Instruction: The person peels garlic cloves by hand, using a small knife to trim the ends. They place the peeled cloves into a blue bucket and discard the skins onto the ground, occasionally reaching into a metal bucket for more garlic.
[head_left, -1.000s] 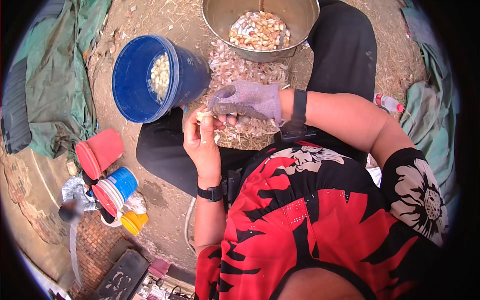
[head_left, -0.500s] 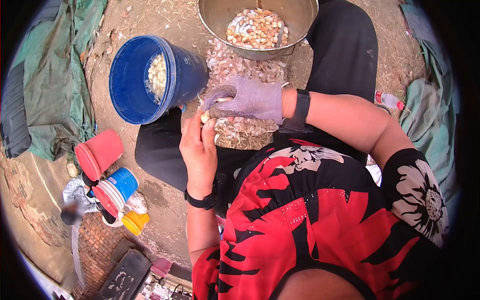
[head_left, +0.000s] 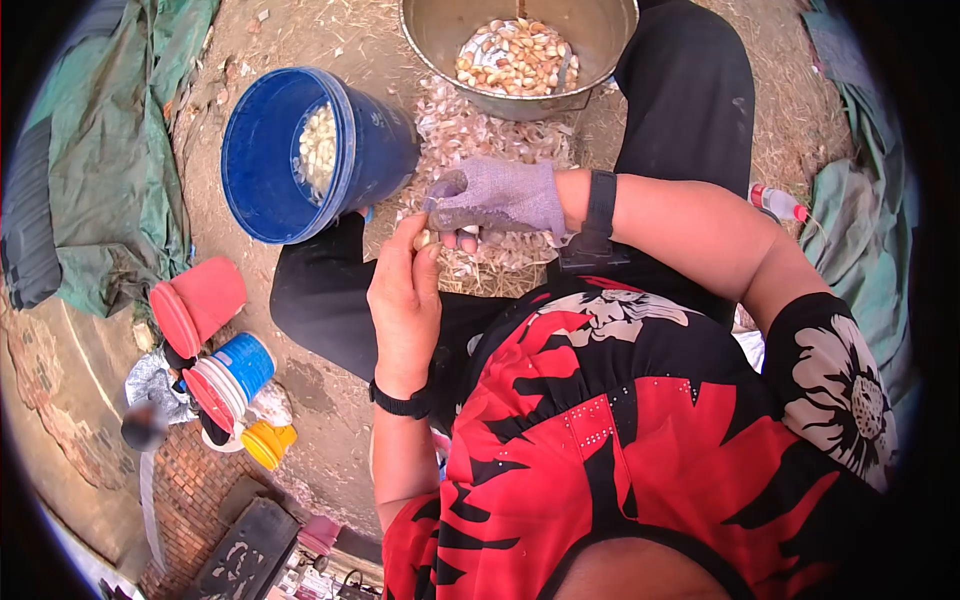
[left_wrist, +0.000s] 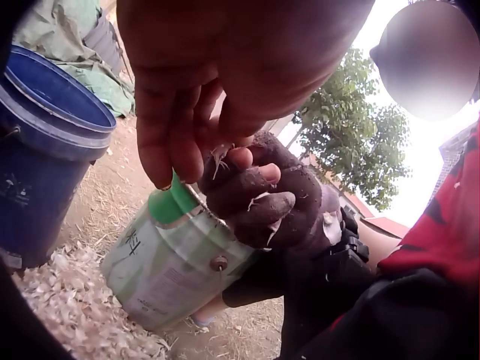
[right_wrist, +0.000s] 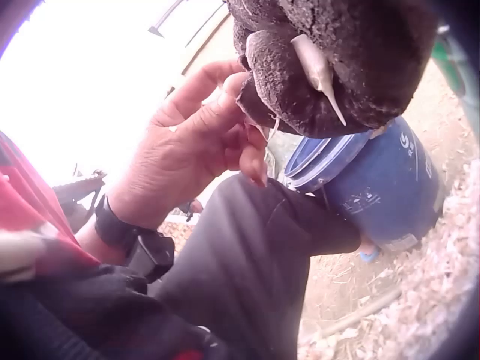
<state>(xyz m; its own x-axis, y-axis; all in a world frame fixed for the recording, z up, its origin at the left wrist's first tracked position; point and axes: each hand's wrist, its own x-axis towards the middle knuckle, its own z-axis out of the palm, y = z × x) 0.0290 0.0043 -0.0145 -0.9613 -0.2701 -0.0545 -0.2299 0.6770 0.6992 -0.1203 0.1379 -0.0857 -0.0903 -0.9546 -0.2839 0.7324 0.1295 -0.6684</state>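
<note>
My bare left hand point(head_left: 405, 300) pinches a pale garlic clove point(head_left: 425, 239) between thumb and fingers, right against the fingertips of my gloved right hand point(head_left: 500, 195). In the right wrist view the dark, dirty glove point(right_wrist: 330, 60) is curled, and another clove point(right_wrist: 313, 64) with a thin tail is gripped in its folds. Bare fingertips poke out of the glove in the left wrist view. To the left stands a blue bucket point(head_left: 385, 150) with peeled cloves point(head_left: 318, 150) inside. A metal pot point(head_left: 418, 40) above the hands contains unpeeled cloves point(head_left: 515, 60).
Garlic skins point(head_left: 480, 130) cover the ground between bucket and pot. My black-trousered legs point(head_left: 685, 110) lie around them. Red point(head_left: 205, 300), blue and yellow buckets stand at the left near another person. A bottle point(head_left: 778, 203) lies at the right; green tarpaulins flank both sides.
My left hand has turned at the wrist, and its forearm has shifted slightly left. The gloved hand moved a little and stays curled beside it. Pot and blue bucket remain where they were.
</note>
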